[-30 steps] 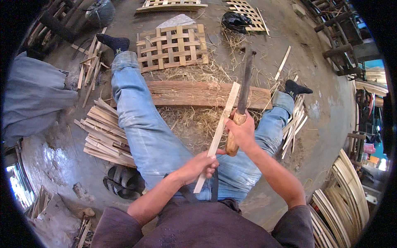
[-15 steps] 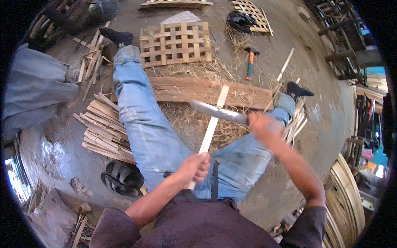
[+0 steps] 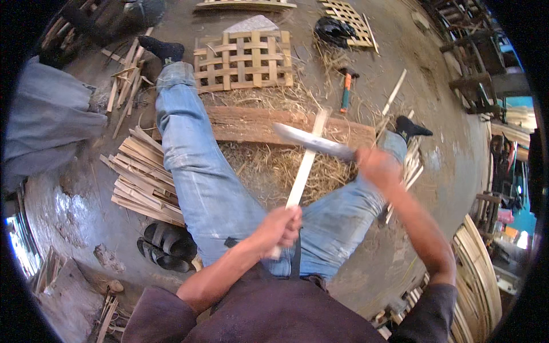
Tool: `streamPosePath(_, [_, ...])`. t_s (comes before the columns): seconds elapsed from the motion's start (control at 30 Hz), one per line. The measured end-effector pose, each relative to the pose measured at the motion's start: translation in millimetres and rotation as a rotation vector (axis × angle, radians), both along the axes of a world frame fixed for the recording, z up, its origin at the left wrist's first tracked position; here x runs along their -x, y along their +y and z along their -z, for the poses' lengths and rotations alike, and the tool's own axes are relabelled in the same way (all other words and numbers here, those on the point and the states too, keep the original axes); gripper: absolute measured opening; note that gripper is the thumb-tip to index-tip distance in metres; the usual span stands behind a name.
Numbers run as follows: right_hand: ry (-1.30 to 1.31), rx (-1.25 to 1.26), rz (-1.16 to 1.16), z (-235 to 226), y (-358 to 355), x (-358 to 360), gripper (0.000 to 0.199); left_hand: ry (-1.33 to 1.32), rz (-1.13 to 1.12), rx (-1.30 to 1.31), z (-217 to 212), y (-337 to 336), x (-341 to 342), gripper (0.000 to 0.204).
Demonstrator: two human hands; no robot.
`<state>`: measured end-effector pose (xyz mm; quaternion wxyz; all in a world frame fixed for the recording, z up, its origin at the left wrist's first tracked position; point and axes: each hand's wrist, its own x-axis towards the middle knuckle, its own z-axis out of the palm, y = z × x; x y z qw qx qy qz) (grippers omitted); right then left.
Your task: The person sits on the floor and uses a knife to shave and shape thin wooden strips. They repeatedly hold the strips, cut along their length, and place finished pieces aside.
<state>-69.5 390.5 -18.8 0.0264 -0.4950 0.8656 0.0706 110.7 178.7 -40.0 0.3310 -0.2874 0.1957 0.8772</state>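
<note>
My left hand is closed round the near end of a pale, flat strip of wood or bamboo, close to my lap. The strip slants away from me, its far end over a thick brown plank lying across between my legs. My right hand, smeared by motion, grips the handle of a large knife. Its long blade points left and crosses the strip just short of the plank. Curly shavings lie on both sides of the plank.
A woven slat panel lies beyond the plank, with a hammer to its right. Cut strips are stacked beside my left leg, near dark sandals. Long slats stand at the right.
The strip's far end and my left hand have shifted right. The knife and my right hand have also moved right, the blade still across the strip.
</note>
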Motion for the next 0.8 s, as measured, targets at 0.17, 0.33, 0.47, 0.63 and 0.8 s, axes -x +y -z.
streamPosePath(0.17, [-0.161,-0.022,0.005,-3.2,-8.8,-18.0,0.005,0.015,0.003,-0.001,3.6,-6.9,9.8,0.024])
streamPosePath(0.33, [0.152,-0.016,0.661,-14.1,50.7,106.0,0.016,-0.026,0.074,-0.011,2.7,0.7,-10.3,0.027])
streamPosePath(0.47, [-0.095,0.172,0.356,-22.1,27.2,41.0,0.019,-0.052,0.014,0.039,20.2,-3.6,-25.1,0.029])
streamPosePath(0.63, [-0.165,-0.248,0.104,-9.6,-5.5,-11.8,0.008,0.011,0.045,0.085,10.4,-1.5,-12.7,0.028])
streamPosePath(0.8, [-0.268,-0.127,0.256,10.8,-2.4,-24.1,0.008,0.046,0.070,0.070,4.4,-1.9,-5.3,0.026])
